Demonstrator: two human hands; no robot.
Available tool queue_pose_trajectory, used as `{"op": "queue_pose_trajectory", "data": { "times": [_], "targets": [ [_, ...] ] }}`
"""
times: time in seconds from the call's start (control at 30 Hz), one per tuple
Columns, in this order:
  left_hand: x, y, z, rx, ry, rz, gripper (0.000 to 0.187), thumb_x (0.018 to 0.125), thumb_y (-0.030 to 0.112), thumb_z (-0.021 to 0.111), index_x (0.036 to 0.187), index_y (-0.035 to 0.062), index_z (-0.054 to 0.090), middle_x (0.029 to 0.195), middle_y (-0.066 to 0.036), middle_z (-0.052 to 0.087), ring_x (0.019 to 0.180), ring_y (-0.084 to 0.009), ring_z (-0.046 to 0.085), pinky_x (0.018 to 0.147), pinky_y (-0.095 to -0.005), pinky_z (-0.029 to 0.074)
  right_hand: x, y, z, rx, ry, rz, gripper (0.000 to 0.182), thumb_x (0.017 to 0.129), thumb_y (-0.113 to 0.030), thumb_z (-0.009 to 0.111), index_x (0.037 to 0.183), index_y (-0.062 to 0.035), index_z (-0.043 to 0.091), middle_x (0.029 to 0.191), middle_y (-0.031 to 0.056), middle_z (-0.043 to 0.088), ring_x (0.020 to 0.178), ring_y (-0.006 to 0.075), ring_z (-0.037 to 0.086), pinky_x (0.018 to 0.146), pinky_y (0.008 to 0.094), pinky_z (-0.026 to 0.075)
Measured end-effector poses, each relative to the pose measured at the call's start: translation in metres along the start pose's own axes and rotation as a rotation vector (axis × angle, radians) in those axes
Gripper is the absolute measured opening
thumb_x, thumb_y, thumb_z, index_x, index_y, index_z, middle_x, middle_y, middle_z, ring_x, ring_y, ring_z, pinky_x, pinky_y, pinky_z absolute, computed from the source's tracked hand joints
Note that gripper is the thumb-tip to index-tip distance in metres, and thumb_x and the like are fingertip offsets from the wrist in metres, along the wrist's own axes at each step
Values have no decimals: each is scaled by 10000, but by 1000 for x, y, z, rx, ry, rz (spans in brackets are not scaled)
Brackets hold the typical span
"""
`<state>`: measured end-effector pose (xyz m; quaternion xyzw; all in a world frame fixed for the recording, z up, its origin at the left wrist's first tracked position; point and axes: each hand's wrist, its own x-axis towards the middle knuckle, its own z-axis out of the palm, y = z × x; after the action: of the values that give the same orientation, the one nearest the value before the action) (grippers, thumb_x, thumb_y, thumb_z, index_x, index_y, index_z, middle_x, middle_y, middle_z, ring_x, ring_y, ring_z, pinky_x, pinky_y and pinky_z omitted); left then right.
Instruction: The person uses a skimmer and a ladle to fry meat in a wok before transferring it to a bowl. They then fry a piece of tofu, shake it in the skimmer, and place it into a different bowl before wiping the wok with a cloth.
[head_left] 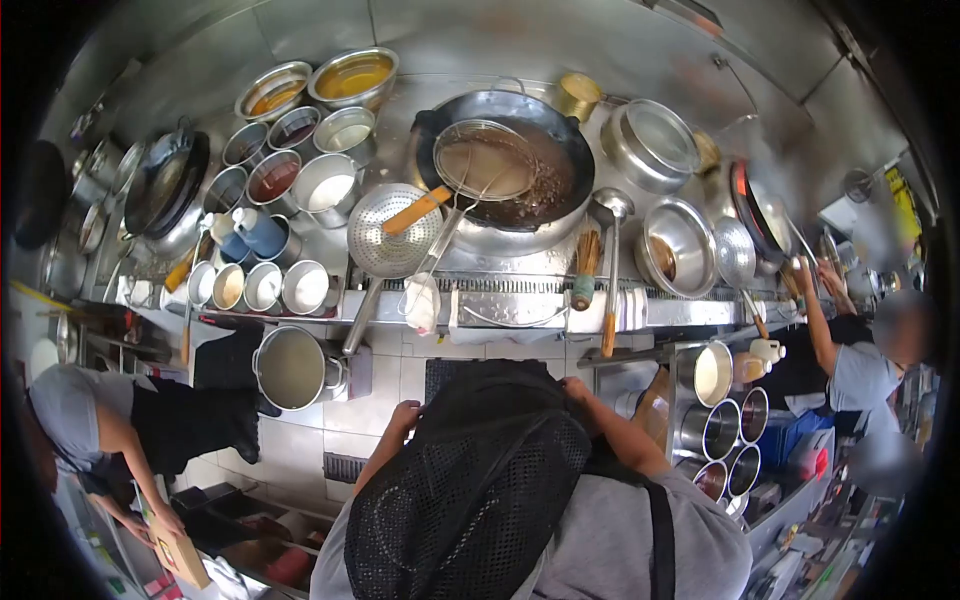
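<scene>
My left hand (404, 416) is low in front of my body, its fingers curled at the left edge of black cloth. My right hand (576, 391) is curled at the cloth's other side, partly hidden. What either holds cannot be made out. Beyond them, a large wok (572, 160) with dark brown liquid sits on the stove. A wire-mesh strainer (484, 160) lies across it. To its left rests a perforated ladle (392, 230) with a wooden-handled tool on top. Right of the wok are a bamboo brush (586, 268) and a long-handled ladle (612, 270).
Metal containers of sauces and powders (275, 178) stand at the left, with steel bowls (678, 246) at the right. A large pot (290, 367) stands below the counter's left side. A co-worker (110, 410) handles a box at the left; another (855, 370) works at the right.
</scene>
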<state>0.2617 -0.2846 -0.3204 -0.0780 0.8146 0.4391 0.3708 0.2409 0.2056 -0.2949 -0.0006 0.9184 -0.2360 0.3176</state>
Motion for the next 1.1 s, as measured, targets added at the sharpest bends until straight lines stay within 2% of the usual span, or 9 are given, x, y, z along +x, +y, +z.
{"op": "queue_pose_trajectory", "data": {
  "times": [0.07,0.27,0.4,0.5,0.57,0.73,0.93,1.03,1.1],
  "targets": [
    [-3,17,-2,-225,39,-59,296,813,265,685,939,-3,682,758,-92,656,588,-179,590,532,-336,497,-6,0,-1,44,18,48,371,780,-274,655,1079,-58,693,1108,209,651,1045,364,617,922,414,489],
    [9,36,8,-502,31,-169,317,834,228,688,1052,1,653,717,-60,632,553,-133,548,461,-283,429,-22,-1,-9,121,82,152,368,811,-285,624,1094,-58,682,1098,212,650,1053,367,612,928,419,488],
    [11,50,4,-233,-70,-123,261,841,205,683,1009,8,648,719,-53,614,544,-134,537,459,-287,433,-55,-25,-33,161,209,295,362,816,-296,603,1074,-55,681,1068,206,659,1027,367,622,905,431,489],
    [25,28,10,-155,-212,100,183,843,193,676,908,28,631,694,-39,592,529,-135,522,454,-288,429,-82,-46,-51,225,307,389,364,815,-301,585,1060,-47,678,1036,213,663,1009,377,625,889,442,489],
    [16,50,10,-335,-74,-12,163,845,199,660,820,50,599,663,-29,568,512,-135,509,446,-284,427,-83,-50,-56,245,357,432,367,817,-299,573,1060,-42,673,1038,221,658,1013,384,621,893,448,485],
    [25,60,-3,-582,-151,-202,204,859,251,657,844,55,600,682,-30,575,520,-142,539,475,-268,472,-89,-48,-66,163,380,451,378,819,-291,570,1074,-28,663,1112,217,637,1070,374,593,923,436,478],
    [-44,154,-85,-313,-486,-209,317,902,324,620,966,13,604,864,-64,669,717,-202,702,559,-257,535,-113,-141,-122,152,486,-22,333,827,-232,609,1070,-7,644,1062,227,630,1048,391,575,936,429,461],
    [-79,207,-130,-210,-372,-87,373,910,358,615,1006,-1,590,899,-109,689,649,-199,698,504,-244,502,-99,-179,-147,131,410,-160,373,839,-216,623,1134,10,602,1052,236,615,1052,390,568,944,433,452],
    [-84,226,-151,-167,-123,48,376,903,315,630,1078,-12,572,893,-119,688,650,-197,690,514,-263,493,-81,-198,-153,110,353,-222,405,846,-223,620,1172,14,581,1064,238,611,1061,394,562,948,436,448]
  ]
}}
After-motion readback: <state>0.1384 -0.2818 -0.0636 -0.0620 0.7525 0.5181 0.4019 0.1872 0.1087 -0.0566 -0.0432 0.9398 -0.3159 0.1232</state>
